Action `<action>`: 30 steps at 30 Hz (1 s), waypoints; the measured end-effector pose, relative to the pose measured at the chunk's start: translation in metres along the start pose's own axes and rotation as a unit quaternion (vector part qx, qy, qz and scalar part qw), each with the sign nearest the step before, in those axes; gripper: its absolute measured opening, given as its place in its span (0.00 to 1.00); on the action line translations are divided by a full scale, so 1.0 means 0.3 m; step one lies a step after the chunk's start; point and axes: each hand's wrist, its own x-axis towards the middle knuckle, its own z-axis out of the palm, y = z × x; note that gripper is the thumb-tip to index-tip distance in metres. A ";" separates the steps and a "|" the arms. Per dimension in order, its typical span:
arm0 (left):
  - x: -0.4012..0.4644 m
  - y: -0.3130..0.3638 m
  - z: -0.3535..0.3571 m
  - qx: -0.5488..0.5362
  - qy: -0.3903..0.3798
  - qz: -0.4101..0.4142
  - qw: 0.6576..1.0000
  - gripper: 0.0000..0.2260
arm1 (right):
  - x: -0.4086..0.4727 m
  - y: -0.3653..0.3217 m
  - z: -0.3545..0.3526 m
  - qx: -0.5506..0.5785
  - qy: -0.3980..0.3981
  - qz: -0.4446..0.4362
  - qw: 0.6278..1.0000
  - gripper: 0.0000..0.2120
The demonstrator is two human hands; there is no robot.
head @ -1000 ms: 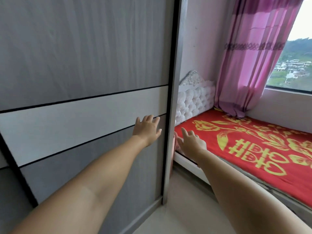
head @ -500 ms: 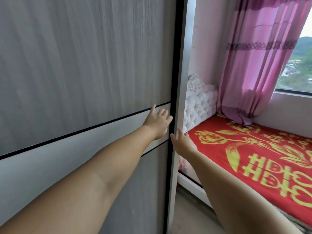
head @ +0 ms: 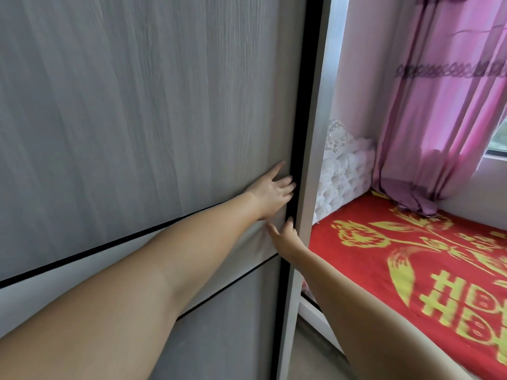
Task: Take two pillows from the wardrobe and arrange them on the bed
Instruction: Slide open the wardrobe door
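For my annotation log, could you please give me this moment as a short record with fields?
setting: bedroom, wardrobe beside bed
wardrobe door: grey sliding panel, shut
left hand: flat on the door, fingertips at its dark right edge
right hand: just below, fingers at the same edge
bed: red cover with yellow pattern, no pillows on the part in view
headboard: white, tufted
curtain: pink, hanging by the window
pillows: none visible

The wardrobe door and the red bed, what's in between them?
In the head view, the wardrobe's pale side frame stands between the grey door and the red bed. Behind it peeks the white tufted headboard.
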 end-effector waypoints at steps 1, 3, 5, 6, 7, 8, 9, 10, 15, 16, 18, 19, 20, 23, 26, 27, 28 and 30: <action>0.004 -0.005 0.001 0.007 0.001 -0.005 1.000 0.24 | 0.007 0.001 0.005 0.013 0.002 0.008 1.000 0.38; 0.015 -0.018 -0.007 0.019 0.004 -0.016 1.000 0.25 | 0.018 0.010 0.011 0.041 0.006 0.020 0.999 0.38; 0.035 -0.034 -0.022 0.021 -0.007 -0.017 1.000 0.26 | 0.025 0.026 0.015 0.057 0.015 0.015 0.998 0.39; 0.045 -0.041 -0.031 0.020 -0.014 -0.016 1.000 0.26 | 0.025 0.033 0.016 0.063 0.022 0.010 0.998 0.39; 0.054 -0.047 -0.037 0.020 -0.015 -0.016 1.000 0.26 | 0.025 0.039 0.019 0.070 0.028 0.003 0.997 0.39; 0.062 -0.050 -0.043 0.022 -0.009 -0.016 1.000 0.26 | 0.023 0.045 0.021 0.077 0.033 -0.002 0.996 0.40; 0.067 -0.049 -0.047 0.024 -0.001 -0.014 1.000 0.25 | 0.020 0.049 0.025 0.084 0.036 -0.008 0.996 0.40; 0.068 -0.045 -0.051 0.028 0.008 -0.013 1.000 0.23 | 0.016 0.052 0.029 0.089 0.038 -0.014 0.995 0.40; 0.023 -0.032 -0.071 0.031 0.038 -0.029 0.998 0.17 | -0.008 0.061 0.054 0.056 0.067 -0.049 0.995 0.41; 0.006 -0.033 -0.071 0.026 0.042 -0.032 0.998 0.15 | -0.015 0.063 0.058 0.050 0.073 -0.054 0.995 0.40; -0.038 -0.035 -0.071 0.023 0.048 -0.038 0.998 0.13 | -0.027 0.062 0.065 0.039 0.073 -0.062 0.995 0.35; -0.064 -0.034 -0.069 0.025 0.049 -0.038 0.998 0.12 | -0.036 0.060 0.071 0.031 0.065 -0.066 0.995 0.33; -0.092 -0.033 -0.066 0.025 0.052 -0.039 0.998 0.12 | -0.048 0.057 0.079 0.022 0.055 -0.071 0.996 0.31; -0.181 -0.041 -0.059 0.028 0.056 -0.047 0.997 0.11 | -0.095 0.041 0.121 -0.001 0.031 -0.093 0.995 0.30; -0.286 -0.043 -0.059 0.023 0.056 -0.048 0.997 0.10 | -0.164 0.015 0.183 0.002 0.022 -0.103 0.994 0.26; -0.324 -0.041 -0.062 0.021 0.056 -0.049 0.997 0.10 | -0.193 0.006 0.206 0.002 0.020 -0.105 0.994 0.26; -0.365 -0.041 -0.064 0.020 0.056 -0.051 0.997 0.09 | -0.223 -0.004 0.232 0.002 0.019 -0.107 0.994 0.25; -0.450 -0.044 -0.068 0.021 0.049 -0.053 0.997 0.09 | -0.289 -0.023 0.284 0.002 0.014 -0.110 0.994 0.25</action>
